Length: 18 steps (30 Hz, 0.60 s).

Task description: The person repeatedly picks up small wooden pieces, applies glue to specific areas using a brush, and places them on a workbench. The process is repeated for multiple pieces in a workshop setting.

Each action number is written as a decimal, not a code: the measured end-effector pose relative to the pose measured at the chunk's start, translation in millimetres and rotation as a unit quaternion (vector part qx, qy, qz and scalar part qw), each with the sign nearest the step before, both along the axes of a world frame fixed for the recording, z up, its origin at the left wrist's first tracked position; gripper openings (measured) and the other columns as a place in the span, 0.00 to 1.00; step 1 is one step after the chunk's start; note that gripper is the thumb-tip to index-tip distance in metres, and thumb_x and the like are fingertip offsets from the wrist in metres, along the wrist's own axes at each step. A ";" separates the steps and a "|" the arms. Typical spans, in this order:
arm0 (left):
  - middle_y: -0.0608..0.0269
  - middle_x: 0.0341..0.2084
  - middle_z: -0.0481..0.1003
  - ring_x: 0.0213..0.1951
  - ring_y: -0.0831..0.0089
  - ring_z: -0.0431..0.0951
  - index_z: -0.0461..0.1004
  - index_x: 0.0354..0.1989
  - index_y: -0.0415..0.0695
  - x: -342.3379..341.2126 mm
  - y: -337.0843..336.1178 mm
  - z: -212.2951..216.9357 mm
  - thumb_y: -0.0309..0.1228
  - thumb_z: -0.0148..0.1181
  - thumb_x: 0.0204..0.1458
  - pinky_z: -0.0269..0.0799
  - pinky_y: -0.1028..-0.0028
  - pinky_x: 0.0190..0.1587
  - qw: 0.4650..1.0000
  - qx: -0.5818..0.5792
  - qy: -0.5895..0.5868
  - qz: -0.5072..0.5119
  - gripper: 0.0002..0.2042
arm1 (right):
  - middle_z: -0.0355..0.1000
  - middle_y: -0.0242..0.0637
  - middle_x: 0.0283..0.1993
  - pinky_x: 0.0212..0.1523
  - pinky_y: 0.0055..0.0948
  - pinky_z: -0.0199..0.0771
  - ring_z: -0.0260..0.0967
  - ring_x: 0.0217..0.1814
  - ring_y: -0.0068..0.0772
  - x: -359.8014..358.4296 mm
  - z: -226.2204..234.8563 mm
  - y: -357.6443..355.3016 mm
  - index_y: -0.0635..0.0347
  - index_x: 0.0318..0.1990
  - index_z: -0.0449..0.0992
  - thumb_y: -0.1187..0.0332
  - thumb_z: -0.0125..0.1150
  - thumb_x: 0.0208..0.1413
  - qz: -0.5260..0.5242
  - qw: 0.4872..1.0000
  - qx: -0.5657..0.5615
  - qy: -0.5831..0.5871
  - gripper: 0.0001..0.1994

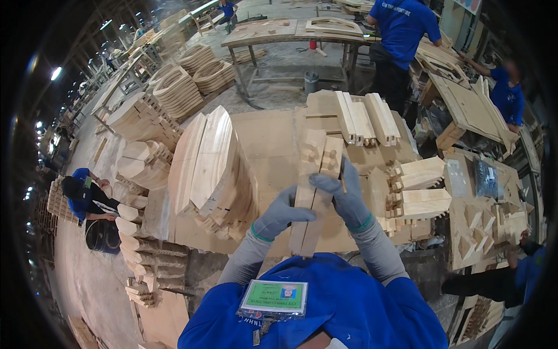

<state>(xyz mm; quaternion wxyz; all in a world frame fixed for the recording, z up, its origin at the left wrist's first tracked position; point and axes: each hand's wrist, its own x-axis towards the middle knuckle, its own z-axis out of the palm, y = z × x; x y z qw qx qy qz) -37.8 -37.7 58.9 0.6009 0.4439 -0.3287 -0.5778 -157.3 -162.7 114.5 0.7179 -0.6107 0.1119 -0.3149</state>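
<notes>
My gloved left hand (283,215) is wrapped round the left one of two long pale wooden pieces (309,195), held side by side over the bench. My gloved right hand (344,196) grips the right one, its thumb across the top face. Both pieces run away from my chest, and dark round marks, perhaps holes, show near their far ends. Left of my hands stands a tall stack of curved wooden panels (212,157). To the right, shorter wooden blocks with tenons (421,189) lie in a pile.
Brown cardboard (261,131) covers the bench. Slotted wooden bars (366,119) lie at its far right. More stacked curved parts (142,119) stand to the left. A person in blue (401,29) stands beyond; another bends (87,195) at the left. A worktable (290,35) stands ahead.
</notes>
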 end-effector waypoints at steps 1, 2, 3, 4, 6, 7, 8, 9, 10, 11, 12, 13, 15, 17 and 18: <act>0.59 0.45 0.73 0.47 0.70 0.74 0.64 0.56 0.38 -1.7 0.0 -0.3 0.26 0.67 0.39 0.69 0.70 0.51 1.000 0.007 -0.002 -0.002 0.31 | 0.71 0.40 0.45 0.46 0.27 0.72 0.71 0.45 0.28 -2.4 -1.0 -2.7 0.68 0.51 0.66 0.62 0.66 0.45 0.002 1.000 0.006 -0.001 0.27; 0.59 0.45 0.74 0.48 0.70 0.74 0.64 0.56 0.38 -3.3 0.1 -0.8 0.26 0.67 0.39 0.69 0.70 0.52 1.000 0.015 -0.004 -0.003 0.31 | 0.71 0.40 0.45 0.46 0.27 0.72 0.71 0.45 0.28 -3.9 -1.7 -4.1 0.68 0.51 0.66 0.62 0.66 0.45 0.004 1.000 0.011 -0.002 0.27; 0.60 0.45 0.74 0.47 0.70 0.74 0.64 0.56 0.38 -3.9 1.1 -1.6 0.26 0.68 0.39 0.69 0.70 0.52 1.000 0.011 -0.003 0.001 0.31 | 0.71 0.40 0.44 0.46 0.26 0.72 0.71 0.45 0.28 -4.0 0.6 -3.2 0.68 0.51 0.66 0.62 0.66 0.45 0.004 1.000 0.003 0.001 0.27; 0.60 0.45 0.74 0.47 0.70 0.74 0.64 0.56 0.38 -4.5 2.0 -2.6 0.26 0.68 0.39 0.69 0.70 0.52 1.000 0.006 -0.001 0.005 0.31 | 0.71 0.40 0.44 0.45 0.26 0.72 0.71 0.44 0.28 -5.0 5.1 -1.6 0.68 0.51 0.66 0.62 0.66 0.45 0.005 1.000 -0.006 0.003 0.28; 0.60 0.45 0.74 0.48 0.70 0.74 0.65 0.56 0.38 -6.0 3.1 -3.4 0.26 0.68 0.39 0.69 0.70 0.52 1.000 0.004 0.002 0.007 0.31 | 0.71 0.40 0.44 0.45 0.26 0.72 0.71 0.44 0.27 -5.7 6.1 -1.9 0.68 0.51 0.66 0.62 0.66 0.45 0.008 1.000 -0.016 0.007 0.28; 0.60 0.45 0.73 0.48 0.70 0.74 0.65 0.56 0.38 -7.0 3.2 -3.4 0.26 0.68 0.39 0.69 0.70 0.52 1.000 0.006 0.004 0.005 0.31 | 0.71 0.40 0.44 0.45 0.26 0.72 0.71 0.44 0.27 -6.3 3.2 -3.5 0.68 0.51 0.66 0.62 0.66 0.45 0.010 1.000 -0.017 0.009 0.28; 0.60 0.45 0.73 0.48 0.70 0.74 0.65 0.56 0.38 -7.8 2.9 -2.9 0.27 0.68 0.39 0.69 0.70 0.52 1.000 0.008 0.006 0.004 0.31 | 0.71 0.40 0.44 0.45 0.26 0.72 0.70 0.44 0.27 -7.0 1.7 -4.0 0.68 0.51 0.66 0.62 0.66 0.45 0.013 1.000 -0.018 0.010 0.28; 0.60 0.46 0.73 0.48 0.70 0.73 0.64 0.56 0.39 -7.8 3.2 -1.7 0.27 0.68 0.40 0.69 0.70 0.52 1.000 0.008 0.002 0.001 0.31 | 0.72 0.40 0.43 0.45 0.26 0.72 0.71 0.43 0.27 -6.6 1.9 -3.1 0.68 0.51 0.66 0.62 0.66 0.45 0.011 1.000 -0.007 0.009 0.27; 0.59 0.46 0.73 0.49 0.70 0.73 0.64 0.56 0.39 -8.5 3.7 0.3 0.27 0.68 0.40 0.69 0.70 0.52 1.000 0.009 -0.001 -0.001 0.31 | 0.72 0.40 0.43 0.45 0.26 0.72 0.71 0.43 0.27 -6.5 2.6 -1.6 0.68 0.50 0.66 0.62 0.66 0.45 0.010 1.000 0.003 0.009 0.27; 0.59 0.47 0.72 0.49 0.70 0.73 0.64 0.57 0.39 -9.2 3.9 1.6 0.27 0.68 0.40 0.69 0.70 0.52 1.000 0.009 -0.004 -0.002 0.31 | 0.72 0.40 0.43 0.44 0.26 0.72 0.71 0.43 0.28 -6.2 2.6 -0.1 0.68 0.50 0.67 0.62 0.66 0.45 0.010 1.000 0.012 0.008 0.27; 0.58 0.47 0.73 0.48 0.68 0.74 0.64 0.57 0.38 -7.9 5.7 3.6 0.27 0.67 0.40 0.70 0.69 0.52 1.000 0.003 0.000 0.003 0.31 | 0.72 0.39 0.43 0.44 0.26 0.72 0.71 0.43 0.28 -3.1 1.9 1.7 0.68 0.50 0.67 0.63 0.66 0.44 0.005 1.000 0.010 0.009 0.27; 0.56 0.47 0.73 0.48 0.66 0.75 0.64 0.56 0.38 -7.8 7.2 4.7 0.26 0.66 0.40 0.71 0.68 0.51 1.000 -0.003 0.004 0.009 0.31 | 0.72 0.39 0.43 0.44 0.26 0.72 0.71 0.43 0.28 -0.6 -0.2 2.3 0.68 0.50 0.67 0.63 0.66 0.44 0.001 1.000 0.008 0.009 0.27; 0.55 0.47 0.73 0.48 0.65 0.75 0.63 0.57 0.38 -7.6 12.9 3.3 0.26 0.66 0.40 0.71 0.67 0.51 1.000 -0.007 0.010 0.016 0.32 | 0.71 0.40 0.43 0.43 0.27 0.73 0.71 0.43 0.29 1.4 0.2 7.7 0.68 0.51 0.67 0.65 0.66 0.44 -0.002 1.000 0.006 0.020 0.26; 0.56 0.49 0.72 0.50 0.66 0.73 0.62 0.58 0.38 -6.4 15.9 0.8 0.28 0.67 0.41 0.69 0.67 0.53 0.999 -0.010 -0.012 0.033 0.33 | 0.71 0.40 0.44 0.42 0.27 0.73 0.71 0.43 0.29 1.3 4.1 10.6 0.68 0.52 0.66 0.68 0.64 0.44 0.003 0.999 0.038 0.007 0.26; 0.57 0.50 0.70 0.52 0.67 0.71 0.60 0.59 0.39 -7.7 15.2 5.3 0.29 0.68 0.41 0.67 0.68 0.55 0.999 -0.017 -0.033 0.024 0.34 | 0.71 0.40 0.45 0.42 0.27 0.73 0.71 0.43 0.29 0.1 1.0 12.0 0.68 0.53 0.66 0.70 0.63 0.44 0.001 0.997 0.075 -0.001 0.26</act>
